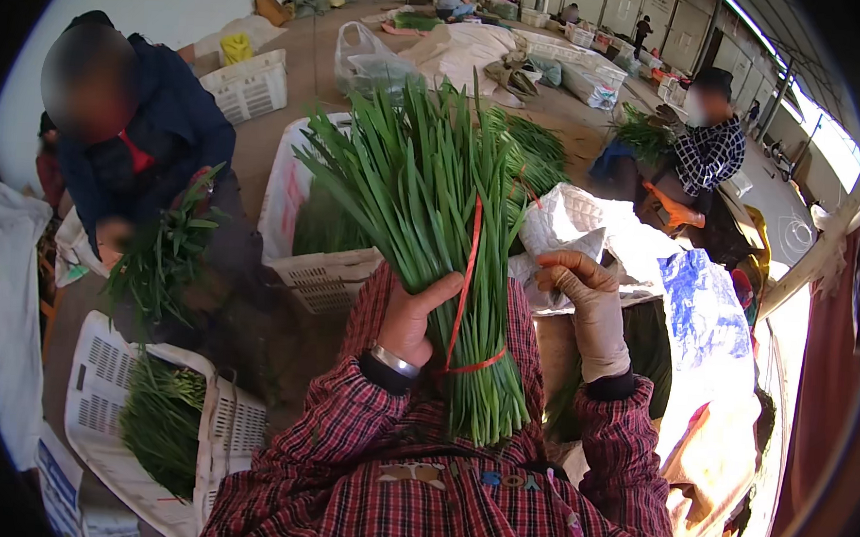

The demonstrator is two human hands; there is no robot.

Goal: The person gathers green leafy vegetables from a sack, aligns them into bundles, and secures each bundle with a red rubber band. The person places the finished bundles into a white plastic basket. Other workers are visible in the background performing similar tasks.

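My left hand (416, 317) grips a large bunch of long flat green leafy stalks (434, 196), which looks like garlic chives. The bunch stands over my lap, leaf tips away from me and cut ends near my waist. A red tie (474, 366) circles its lower part, and a strand of the same red runs up along the leaves. My right hand (581, 298), in a pale glove with bare fingertips showing, is raised at the right, apart from the bunch. Its thumb and forefinger are bent close together; whether something thin lies between them cannot be told.
White plastic crates (323, 281) with greens stand ahead and at the lower left (217, 432). A person (145, 129) at the left holds greens; another person (699, 151) sits at the right. More tied bunches (535, 150) lie beyond mine. White woven sacks (599, 234) lie at my right.
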